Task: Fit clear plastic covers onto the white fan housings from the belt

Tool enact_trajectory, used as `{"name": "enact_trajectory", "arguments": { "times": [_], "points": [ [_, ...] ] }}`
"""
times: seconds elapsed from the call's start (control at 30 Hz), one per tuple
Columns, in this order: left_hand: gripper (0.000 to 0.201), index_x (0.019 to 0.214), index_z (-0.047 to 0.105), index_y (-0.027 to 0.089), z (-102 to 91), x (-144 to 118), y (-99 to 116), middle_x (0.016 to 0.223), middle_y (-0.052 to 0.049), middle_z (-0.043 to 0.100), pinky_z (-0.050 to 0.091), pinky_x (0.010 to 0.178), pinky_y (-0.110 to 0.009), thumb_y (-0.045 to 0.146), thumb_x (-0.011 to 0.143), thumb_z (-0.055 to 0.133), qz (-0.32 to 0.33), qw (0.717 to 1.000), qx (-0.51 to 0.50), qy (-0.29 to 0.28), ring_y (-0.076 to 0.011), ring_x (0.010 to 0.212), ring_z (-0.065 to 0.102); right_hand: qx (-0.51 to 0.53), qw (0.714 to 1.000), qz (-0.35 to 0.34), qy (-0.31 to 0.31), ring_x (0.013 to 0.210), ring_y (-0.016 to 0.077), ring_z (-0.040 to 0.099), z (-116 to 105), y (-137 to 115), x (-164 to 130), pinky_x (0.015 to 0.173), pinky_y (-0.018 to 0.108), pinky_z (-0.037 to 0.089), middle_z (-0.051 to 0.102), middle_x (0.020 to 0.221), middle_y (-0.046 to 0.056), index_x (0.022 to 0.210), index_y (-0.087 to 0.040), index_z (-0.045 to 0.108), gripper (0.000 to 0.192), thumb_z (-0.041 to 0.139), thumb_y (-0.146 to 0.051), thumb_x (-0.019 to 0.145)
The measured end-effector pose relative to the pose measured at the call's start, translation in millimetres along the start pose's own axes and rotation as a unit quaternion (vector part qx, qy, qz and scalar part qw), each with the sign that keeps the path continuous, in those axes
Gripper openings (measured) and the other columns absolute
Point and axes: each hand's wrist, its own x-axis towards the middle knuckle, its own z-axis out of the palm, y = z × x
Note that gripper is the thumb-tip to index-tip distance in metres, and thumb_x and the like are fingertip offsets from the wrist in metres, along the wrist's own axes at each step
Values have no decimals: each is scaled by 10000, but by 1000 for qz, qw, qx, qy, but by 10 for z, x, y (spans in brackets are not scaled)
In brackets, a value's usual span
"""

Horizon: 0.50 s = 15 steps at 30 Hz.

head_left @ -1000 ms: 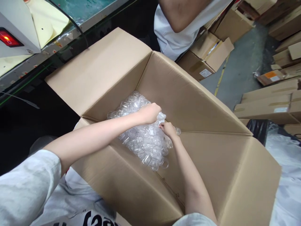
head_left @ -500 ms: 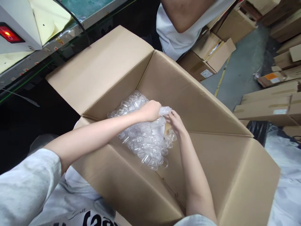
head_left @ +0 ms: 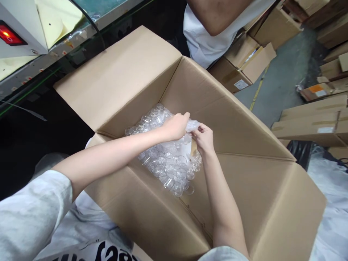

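Note:
A large open cardboard box [head_left: 252, 181] stands in front of me, and a clear plastic bag [head_left: 168, 168] full of clear, round, cup-like pieces lies in its far left part. My left hand [head_left: 175, 127] is closed around the bag's gathered mouth. The twisted end of the film sticks out between my two hands. At the right of that end, my right hand [head_left: 204, 139] pinches the film with thumb and fingers. A white patch, possibly a label or paper, shows just below the hands. The lower part of the bag is hidden behind my left forearm.
At the upper left, a white machine [head_left: 21, 21] with a lit red switch stands on a workbench [head_left: 108, 16]. A co-worker's bare arm [head_left: 214, 14] is beyond the box. Several cartons [head_left: 307, 127] line the floor at right, near clear plastic sheeting [head_left: 328, 203].
My right hand has closed in on the film end, from loosely spread fingers to a pinch. My left hand keeps its grip, its thumb now raised. The view has shifted slightly.

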Motion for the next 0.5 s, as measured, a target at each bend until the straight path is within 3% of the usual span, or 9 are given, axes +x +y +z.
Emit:
{"name": "enact_trajectory", "arguments": {
  "times": [0.1, 0.2, 0.27, 0.37, 0.5],
  "points": [
    [555, 1414, 531, 77, -26, -40, 18, 1395, -264, 576, 549, 900, -389, 116, 877, 662, -3, 1000, 20, -6, -344, 1144, 696, -24, 999, -44, 14, 648, 170, 604, -25, -149, -97, 634, 288, 506, 682, 729, -2, 783, -212, 684, 244, 799, -416, 715],
    [277, 1157, 712, 101, -49, -32, 20, 1193, -188, 702, 554, 840, -346, 167, 902, 625, 22, 999, 20, -37, -302, 1043, 731, -89, 995, -47, -3, 800, 210, 667, -81, -223, -97, 747, 315, 544, 727, 834, 13, 789, -209, 717, 225, 831, -381, 699],
    [201, 1021, 745, 112, -58, -19, 10, 1014, -149, 753, 548, 795, -333, 164, 907, 588, 30, 998, 16, -45, -284, 971, 742, -136, 991, -10, -4, 913, 234, 700, -168, -167, -24, 813, 335, 566, 752, 956, 37, 876, -211, 737, 269, 790, -454, 773],
    [235, 1049, 735, 113, -74, -19, 0, 977, -154, 766, 538, 781, -349, 143, 899, 556, 31, 999, 19, -28, -294, 968, 741, -200, 977, 74, 26, 1024, 247, 714, -385, 77, 75, 881, 370, 576, 748, 1101, 93, 1045, -191, 732, 342, 630, -502, 945],
    [266, 1082, 725, 93, -80, -46, 22, 1019, -189, 763, 538, 797, -378, 114, 879, 554, 25, 999, 33, -20, -338, 1027, 736, -331, 918, 210, 56, 1066, 251, 692, -684, 544, -66, 942, 446, 569, 709, 1176, 126, 1141, -138, 692, 324, 665, -422, 986]
  ]
}}
